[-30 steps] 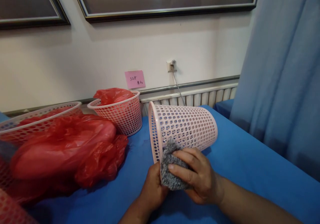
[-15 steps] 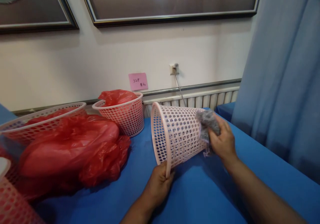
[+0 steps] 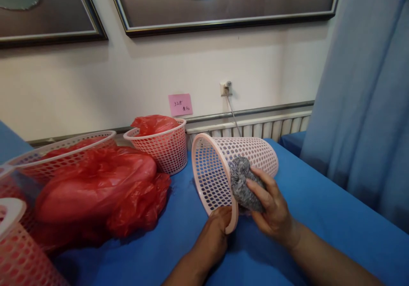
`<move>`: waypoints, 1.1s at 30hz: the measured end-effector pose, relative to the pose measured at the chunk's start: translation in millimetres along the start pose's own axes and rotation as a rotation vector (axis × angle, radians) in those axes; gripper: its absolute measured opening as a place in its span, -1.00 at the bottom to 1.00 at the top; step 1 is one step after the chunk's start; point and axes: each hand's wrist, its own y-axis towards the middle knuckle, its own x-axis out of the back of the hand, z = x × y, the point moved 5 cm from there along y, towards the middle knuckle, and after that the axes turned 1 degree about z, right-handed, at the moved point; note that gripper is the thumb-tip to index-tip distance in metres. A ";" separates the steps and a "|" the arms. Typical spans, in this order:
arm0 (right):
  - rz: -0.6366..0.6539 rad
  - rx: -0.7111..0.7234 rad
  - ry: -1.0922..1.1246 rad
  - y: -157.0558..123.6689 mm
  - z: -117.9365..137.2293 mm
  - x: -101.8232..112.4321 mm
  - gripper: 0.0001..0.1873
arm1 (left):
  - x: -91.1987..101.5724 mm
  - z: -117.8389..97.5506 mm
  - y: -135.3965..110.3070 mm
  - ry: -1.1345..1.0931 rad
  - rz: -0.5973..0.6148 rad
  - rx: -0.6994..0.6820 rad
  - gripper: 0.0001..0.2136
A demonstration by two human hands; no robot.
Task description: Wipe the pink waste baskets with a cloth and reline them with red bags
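A pale pink perforated plastic wastebasket (image 3: 255,151) lies on its side on the blue-covered table (image 3: 306,200), its mouth facing left toward me. My left hand (image 3: 214,237) grips the lower part of its rim, with the fingers inside the mouth. In my right hand (image 3: 275,209) is a crumpled grey cloth (image 3: 246,183), pressed against the outside of the basket wall close to the rim. The right thumb and fingers are closed round the cloth, and part of the basket's underside is hidden behind that hand.
Left of me lies a heap of red plastic bags (image 3: 96,188). Behind it stand a pink basket (image 3: 166,149) and a wider basket (image 3: 70,149), both with red bags inside. Another basket (image 3: 22,252) is at the near left. A blue curtain (image 3: 361,107) hangs at right; a radiator (image 3: 271,126) lines the wall.
My right hand has moved the grey cloth left along the basket, from its base end to near the rim. The basket's mouth has turned more toward me, with my left hand still on the rim.
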 end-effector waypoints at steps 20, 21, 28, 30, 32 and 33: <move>-0.090 -0.042 0.076 5.4 7.6 19.7 -0.24 | -4.9 31.6 -10.8 0.366 0.048 0.038 -0.58; -0.091 -0.038 0.076 5.0 6.8 19.1 -0.24 | -3.9 29.8 -11.1 0.349 0.042 0.043 -0.59; -0.080 -0.050 0.035 0.2 -12.7 9.9 -0.22 | 5.9 35.7 -9.3 0.260 0.016 -0.008 -0.65; -0.082 -0.098 -0.014 -1.0 -27.8 8.5 -0.25 | 7.8 46.9 -10.7 0.277 -0.009 -0.031 -0.65; -0.114 -0.236 -0.076 -4.1 -54.4 10.9 -0.32 | 8.3 56.8 -12.5 0.294 -0.026 -0.048 -0.66; -0.136 -0.347 -0.106 -7.4 -72.3 13.4 -0.37 | 8.3 59.8 -13.3 0.298 -0.028 -0.051 -0.67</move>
